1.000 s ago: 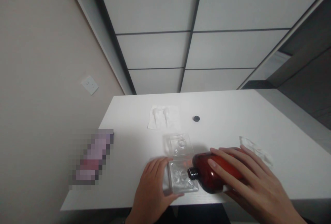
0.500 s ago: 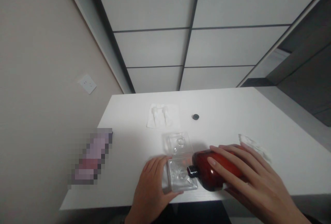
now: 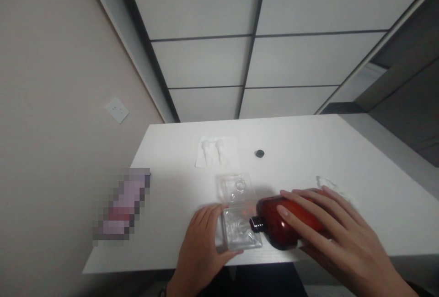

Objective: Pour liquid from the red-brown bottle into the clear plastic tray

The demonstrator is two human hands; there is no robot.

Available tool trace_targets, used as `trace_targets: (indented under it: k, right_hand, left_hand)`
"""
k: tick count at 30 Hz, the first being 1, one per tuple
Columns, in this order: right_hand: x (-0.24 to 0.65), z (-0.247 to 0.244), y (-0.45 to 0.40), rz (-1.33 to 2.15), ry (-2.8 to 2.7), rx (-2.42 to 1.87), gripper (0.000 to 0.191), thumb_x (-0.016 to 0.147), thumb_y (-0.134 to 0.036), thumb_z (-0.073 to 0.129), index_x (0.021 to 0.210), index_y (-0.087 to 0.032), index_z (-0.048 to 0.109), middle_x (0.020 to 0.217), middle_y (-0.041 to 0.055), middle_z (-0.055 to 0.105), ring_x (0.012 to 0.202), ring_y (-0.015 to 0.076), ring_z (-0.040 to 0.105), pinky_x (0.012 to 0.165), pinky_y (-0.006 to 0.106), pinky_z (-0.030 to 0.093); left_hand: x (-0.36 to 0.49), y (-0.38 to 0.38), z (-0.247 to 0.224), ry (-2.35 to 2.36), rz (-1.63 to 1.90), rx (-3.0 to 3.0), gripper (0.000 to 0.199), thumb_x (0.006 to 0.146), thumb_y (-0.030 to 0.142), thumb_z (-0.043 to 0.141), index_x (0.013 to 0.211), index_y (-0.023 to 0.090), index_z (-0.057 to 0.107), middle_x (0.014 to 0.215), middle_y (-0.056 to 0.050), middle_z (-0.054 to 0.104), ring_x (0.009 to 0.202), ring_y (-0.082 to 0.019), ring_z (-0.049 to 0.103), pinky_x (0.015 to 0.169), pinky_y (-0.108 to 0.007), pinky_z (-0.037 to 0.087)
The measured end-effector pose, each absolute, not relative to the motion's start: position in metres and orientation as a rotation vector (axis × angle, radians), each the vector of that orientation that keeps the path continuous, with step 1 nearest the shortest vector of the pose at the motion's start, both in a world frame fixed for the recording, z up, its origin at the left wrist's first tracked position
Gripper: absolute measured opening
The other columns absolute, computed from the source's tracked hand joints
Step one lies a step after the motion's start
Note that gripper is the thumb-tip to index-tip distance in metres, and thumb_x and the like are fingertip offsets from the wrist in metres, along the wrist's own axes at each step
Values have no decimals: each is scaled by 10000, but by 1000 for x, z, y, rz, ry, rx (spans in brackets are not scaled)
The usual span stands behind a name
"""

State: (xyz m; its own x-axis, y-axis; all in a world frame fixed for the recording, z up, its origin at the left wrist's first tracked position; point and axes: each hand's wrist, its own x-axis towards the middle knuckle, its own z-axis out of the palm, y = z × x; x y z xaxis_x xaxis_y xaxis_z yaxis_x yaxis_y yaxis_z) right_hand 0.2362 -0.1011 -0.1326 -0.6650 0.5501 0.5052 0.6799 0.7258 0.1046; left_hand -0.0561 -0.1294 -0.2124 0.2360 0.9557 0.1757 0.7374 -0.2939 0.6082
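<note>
Red bottle (image 3: 277, 228) barely shifted, clasped in right grip (image 3: 346, 240), left grip (image 3: 201, 242) holding clear case (image 3: 237, 233)

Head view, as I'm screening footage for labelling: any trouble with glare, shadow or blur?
Head view: dim, soft light, small glints on the red-brown bottle and clear container; head view: soft shadows beside the container, fine details of the pale items washed out on the white sheet; head view: object at left pixelated beyond recognition.

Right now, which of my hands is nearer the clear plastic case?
Left. Your left hand holds the clear plastic case at its left side; your right hand is farther off, to the case's right, around the reddish-brown bottle.
</note>
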Motion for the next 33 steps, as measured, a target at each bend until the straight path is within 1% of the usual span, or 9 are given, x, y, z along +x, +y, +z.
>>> trace_targets:
  k: [3,10,15,21,25,33]
  right_hand:
    - [236,-132,-101,-408,-2490,-939,444,984,4,539,1363,-199,651,1346,187,695,1198,343,625,1068,585,450]
    - [237,-132,-101,-402,-2489,-962,474,985,-4,538,1388,-233,641,1380,168,686,1223,326,630,1085,582,456]
    - [237,-130,-100,-411,-2493,-949,452,981,14,533,1362,-203,644,1366,188,673,1200,345,624,1061,597,452]
    - [233,-122,-99,-409,-2497,-927,433,975,53,515,1323,-176,635,1357,195,643,1195,352,593,1048,589,431]
    - [232,-120,-98,-408,-2502,-920,438,972,63,514,1318,-179,630,1352,182,641,1195,342,584,1048,577,431]
    - [234,-121,-99,-404,-2523,-917,450,962,76,529,1332,-160,627,1374,202,619,1213,353,576,1070,592,412]
  left_hand:
    - [-56,-129,-211,1549,727,2114,918,574,273,1043,1364,238,578,1300,-120,735,1179,-391,704,1025,-630,589]
    - [-56,-130,-213,1539,699,2145,999,547,243,1061,1383,248,514,1319,-123,714,1202,-392,687,1037,-645,578]
    - [-56,-129,-213,1536,717,2188,1043,537,243,1068,1393,252,473,1306,-127,716,1179,-395,696,1007,-654,592]
    - [-56,-129,-210,1527,738,2212,1055,514,256,1076,1383,254,478,1295,-139,724,1160,-412,705,983,-655,603]
    - [-55,-129,-210,1521,743,2192,1054,516,243,1075,1384,265,479,1291,-123,726,1159,-398,707,987,-643,603]
    - [-57,-129,-214,1522,753,2209,1008,537,284,1068,1377,232,513,1297,-145,731,1171,-418,704,995,-664,591]
